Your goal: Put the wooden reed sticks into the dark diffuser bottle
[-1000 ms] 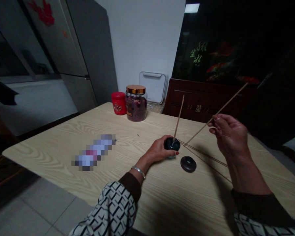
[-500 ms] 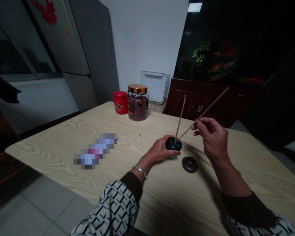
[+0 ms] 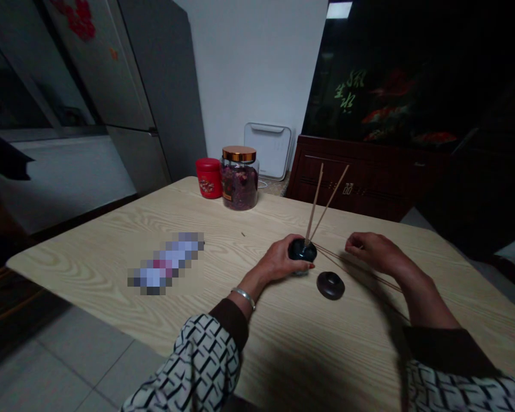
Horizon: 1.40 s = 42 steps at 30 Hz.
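My left hand point(image 3: 281, 257) is wrapped round a small dark glass diffuser bottle point(image 3: 298, 252), which stands on the table. Thin reed sticks point(image 3: 315, 200) rise from its mouth, spreading in two directions. A round dark brown cap point(image 3: 330, 285) with a hole in its middle lies just right of the bottle. My right hand point(image 3: 375, 252) hovers to the right of the bottle, fingers curled together and nothing visible in them. Beneath it, more loose thin sticks point(image 3: 380, 278) lie on the tabletop, partly hidden by the hand and forearm.
On the wood-grain table point(image 3: 175, 212) stand a red canister point(image 3: 208, 178) and a glass jar of dried petals point(image 3: 240, 186) with a copper-coloured lid. A blurred-out flat item point(image 3: 165, 263) lies at the left. A short dark fragment point(image 3: 243, 234) rests mid-table.
My right hand has let go of the stick, which now leans in the bottle, and has moved down and to the right. My left hand stays on the bottle.
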Each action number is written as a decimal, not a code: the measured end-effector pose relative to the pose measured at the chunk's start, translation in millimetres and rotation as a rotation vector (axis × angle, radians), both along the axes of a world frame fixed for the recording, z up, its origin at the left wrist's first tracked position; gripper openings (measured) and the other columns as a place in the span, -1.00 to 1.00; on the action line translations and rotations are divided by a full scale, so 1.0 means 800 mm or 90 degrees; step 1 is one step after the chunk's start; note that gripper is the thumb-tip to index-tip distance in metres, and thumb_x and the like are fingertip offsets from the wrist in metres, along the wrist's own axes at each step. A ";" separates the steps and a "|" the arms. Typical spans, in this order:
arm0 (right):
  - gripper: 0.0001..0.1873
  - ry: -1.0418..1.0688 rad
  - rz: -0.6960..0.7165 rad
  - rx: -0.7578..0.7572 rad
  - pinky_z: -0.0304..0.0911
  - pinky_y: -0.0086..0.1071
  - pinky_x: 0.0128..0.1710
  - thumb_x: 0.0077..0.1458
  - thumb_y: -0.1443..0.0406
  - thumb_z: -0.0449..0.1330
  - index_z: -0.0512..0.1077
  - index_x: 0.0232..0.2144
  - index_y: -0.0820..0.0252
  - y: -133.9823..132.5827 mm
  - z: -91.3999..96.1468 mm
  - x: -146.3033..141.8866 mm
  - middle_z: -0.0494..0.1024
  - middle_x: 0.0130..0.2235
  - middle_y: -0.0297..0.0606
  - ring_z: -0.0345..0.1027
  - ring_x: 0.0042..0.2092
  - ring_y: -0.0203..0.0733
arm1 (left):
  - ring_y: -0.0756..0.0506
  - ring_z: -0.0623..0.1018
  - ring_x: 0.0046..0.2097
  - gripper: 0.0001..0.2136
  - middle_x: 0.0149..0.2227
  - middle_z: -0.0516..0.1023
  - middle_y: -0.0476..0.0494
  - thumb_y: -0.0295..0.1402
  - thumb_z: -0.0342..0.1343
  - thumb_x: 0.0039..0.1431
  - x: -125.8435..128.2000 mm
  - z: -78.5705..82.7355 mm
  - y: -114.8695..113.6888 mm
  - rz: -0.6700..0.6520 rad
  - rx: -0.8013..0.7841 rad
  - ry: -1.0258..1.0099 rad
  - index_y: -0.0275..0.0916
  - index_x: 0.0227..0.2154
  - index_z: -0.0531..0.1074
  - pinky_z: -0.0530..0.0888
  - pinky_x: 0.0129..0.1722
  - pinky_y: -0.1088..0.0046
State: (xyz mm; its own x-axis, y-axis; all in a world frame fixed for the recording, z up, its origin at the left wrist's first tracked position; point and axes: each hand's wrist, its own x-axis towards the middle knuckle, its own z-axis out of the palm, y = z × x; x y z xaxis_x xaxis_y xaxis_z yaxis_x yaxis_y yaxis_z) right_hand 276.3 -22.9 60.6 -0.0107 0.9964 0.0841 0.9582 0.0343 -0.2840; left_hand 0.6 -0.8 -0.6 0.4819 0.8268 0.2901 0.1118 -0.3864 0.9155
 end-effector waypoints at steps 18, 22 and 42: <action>-0.91 0.001 0.008 -0.149 0.19 -0.38 -0.33 -0.09 0.33 0.19 0.50 -0.47 0.15 0.011 -0.051 0.040 0.59 -0.36 -0.22 0.40 -0.33 -0.17 | -0.19 0.52 -0.06 -0.34 -0.10 0.55 -0.23 -0.22 0.42 -0.14 -0.001 0.002 -0.001 0.000 0.001 -0.005 -0.24 0.07 0.40 0.44 0.02 0.19; -0.90 0.069 0.020 -0.141 0.20 -0.37 -0.33 -0.14 0.32 0.19 0.50 -0.48 0.17 0.011 -0.049 0.040 0.57 -0.41 -0.25 0.38 -0.36 -0.18 | -0.20 0.53 -0.06 -0.33 -0.10 0.55 -0.23 -0.21 0.42 -0.15 -0.001 0.002 0.000 -0.003 -0.008 -0.007 -0.25 0.07 0.39 0.45 0.02 0.18; -0.84 0.903 -0.003 0.490 0.14 -0.53 -0.56 -0.10 0.31 0.40 0.50 -0.42 0.11 -0.040 0.079 -0.093 0.42 -0.38 -0.36 0.32 -0.38 -0.35 | -0.15 0.52 -0.10 -0.32 -0.11 0.56 -0.19 -0.20 0.42 -0.14 -0.002 0.004 -0.002 -0.001 -0.006 0.006 -0.26 0.08 0.39 0.45 -0.03 0.30</action>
